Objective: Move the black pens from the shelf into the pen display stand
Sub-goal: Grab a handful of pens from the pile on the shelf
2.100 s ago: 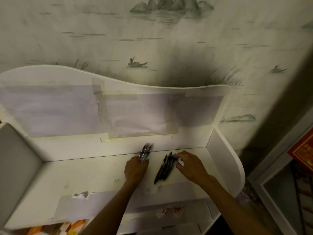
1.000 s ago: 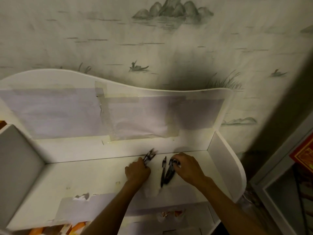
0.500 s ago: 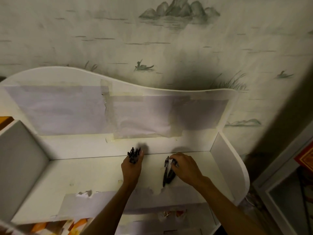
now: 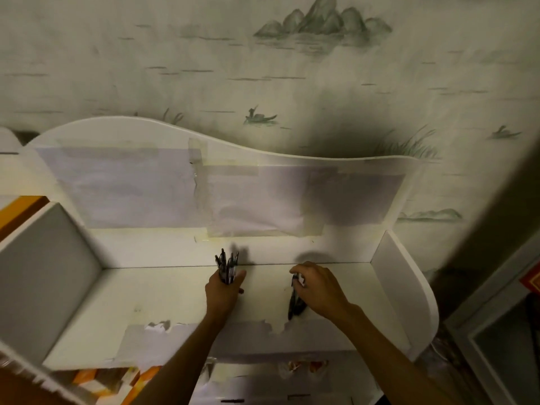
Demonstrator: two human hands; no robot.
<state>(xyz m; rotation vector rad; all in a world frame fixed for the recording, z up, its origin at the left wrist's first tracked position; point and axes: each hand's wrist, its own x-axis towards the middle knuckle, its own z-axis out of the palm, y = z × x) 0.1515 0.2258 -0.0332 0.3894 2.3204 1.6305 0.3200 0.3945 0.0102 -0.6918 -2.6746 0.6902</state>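
The left hand (image 4: 224, 290) is curled tight round a bundle of black pens (image 4: 226, 266), gripped low so that their upper ends fan out above the fist and stand up against the rear panel of the white shelf (image 4: 87, 311). The fist hovers over or rests on the shelf board near its back edge; which of the two cannot be told.

To the right of that bundle, the right hand (image 4: 320, 290) reaches down onto the shelf board with fingers bent and pinches the upper end of a second, smaller cluster of black pens (image 4: 295, 305). That cluster lies on the board, running from the fingertips toward the shelf's front edge, its lower ends just touching the torn edge of a grey paper strip (image 4: 181, 340) stuck along the front of the board. How many pens are in either group is too dark to count.

Both hands are near the middle of the shelf, well apart from its two side walls. Taped sheets of pale paper (image 4: 122, 185) cover the shelf's curved back panel, and behind the shelf is wallpaper (image 4: 318, 21) painted with mountains, reeds and small boats. Orange-and-white boxes (image 4: 137, 384) show below the shelf's front edge.
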